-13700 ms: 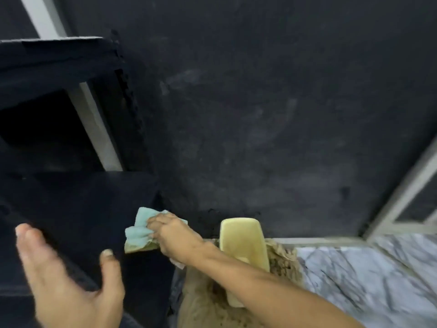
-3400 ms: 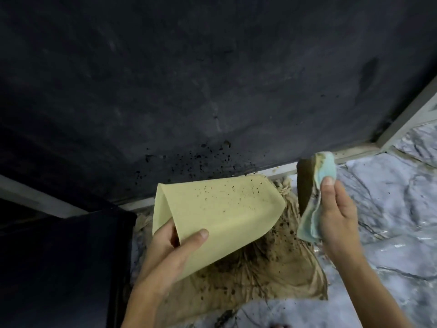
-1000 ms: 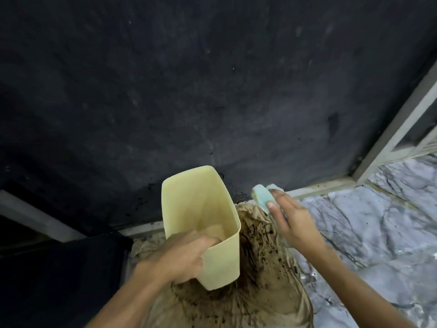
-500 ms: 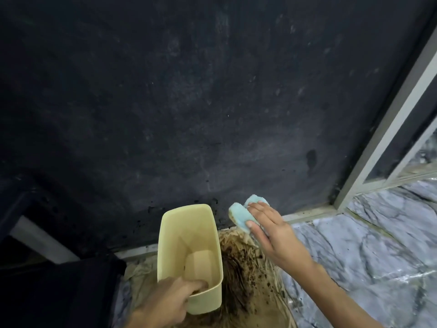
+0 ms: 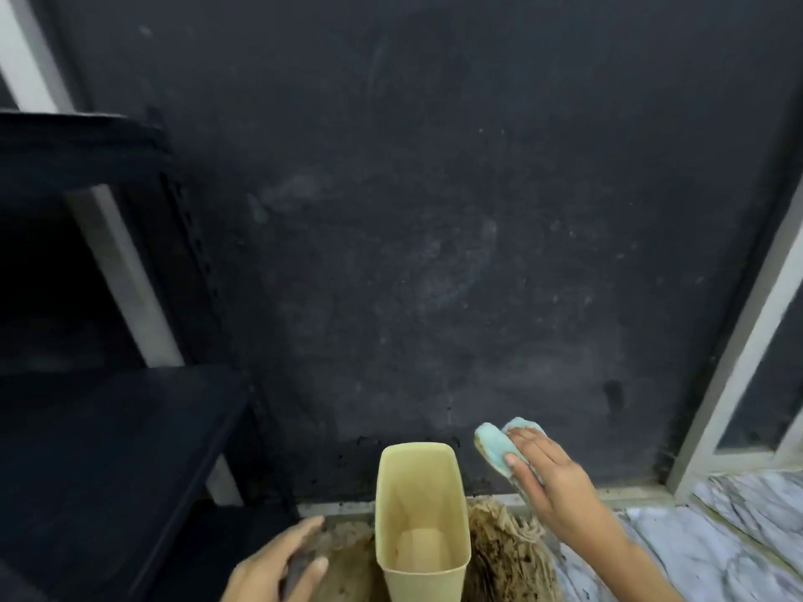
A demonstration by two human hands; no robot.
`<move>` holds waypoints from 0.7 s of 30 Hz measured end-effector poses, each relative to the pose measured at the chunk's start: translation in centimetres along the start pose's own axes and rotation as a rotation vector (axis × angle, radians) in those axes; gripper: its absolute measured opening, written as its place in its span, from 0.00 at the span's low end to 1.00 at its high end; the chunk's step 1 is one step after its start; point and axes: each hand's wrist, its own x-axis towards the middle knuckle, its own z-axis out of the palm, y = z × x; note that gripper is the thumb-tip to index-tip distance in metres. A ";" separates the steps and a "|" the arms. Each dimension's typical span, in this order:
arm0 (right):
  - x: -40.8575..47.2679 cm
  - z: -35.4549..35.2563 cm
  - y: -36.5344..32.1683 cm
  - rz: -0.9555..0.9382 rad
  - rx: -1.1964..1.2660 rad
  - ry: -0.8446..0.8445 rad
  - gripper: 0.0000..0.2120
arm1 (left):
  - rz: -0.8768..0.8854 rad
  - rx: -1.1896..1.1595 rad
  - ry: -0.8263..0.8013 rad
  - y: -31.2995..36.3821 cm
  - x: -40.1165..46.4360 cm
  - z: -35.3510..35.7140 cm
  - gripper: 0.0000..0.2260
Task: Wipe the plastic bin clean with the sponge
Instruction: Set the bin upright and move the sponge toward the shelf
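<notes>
A pale yellow plastic bin (image 5: 421,523) stands upright on a brown cloth at the bottom centre, its opening facing up toward me. My right hand (image 5: 552,484) is to the right of the bin, above the cloth, and holds a folded light blue sponge (image 5: 495,445) with a darker underside. My left hand (image 5: 282,567) hovers just left of the bin with fingers apart and nothing in it; it does not touch the bin.
The brown cloth (image 5: 504,562), speckled with dark dirt, lies on a marble floor (image 5: 712,549). A dark wall (image 5: 434,232) rises right behind the bin. A black shelf unit (image 5: 108,427) stands at the left, a white-framed glass panel (image 5: 738,384) at the right.
My left hand has let go of the bin's rim and moved off to the left. The bin now stands alone. My right hand with the sponge shifted slightly right.
</notes>
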 end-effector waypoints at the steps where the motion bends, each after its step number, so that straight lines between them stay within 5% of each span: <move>1: 0.2 -0.2 -0.9 -0.013 0.004 -0.008 0.20 | 0.043 0.123 0.153 0.9 -1.8 -2.0 0.22; 4: 1.0 -0.3 -4.0 -0.075 0.041 -0.036 0.21 | 0.170 0.227 0.617 3.2 -7.3 -5.7 0.26; 7: 2.3 0.8 -8.1 -0.135 0.104 -0.060 0.21 | 0.317 0.135 0.845 6.4 -11.3 -10.6 0.24; 11: 5.2 3.2 -14.9 -0.255 0.180 -0.101 0.16 | 0.434 0.237 1.064 9.5 -11.2 -15.3 0.36; 21: 13.2 14.1 -32.5 -0.564 0.303 -0.163 0.18 | 0.337 0.416 1.122 6.7 -3.0 -17.0 0.56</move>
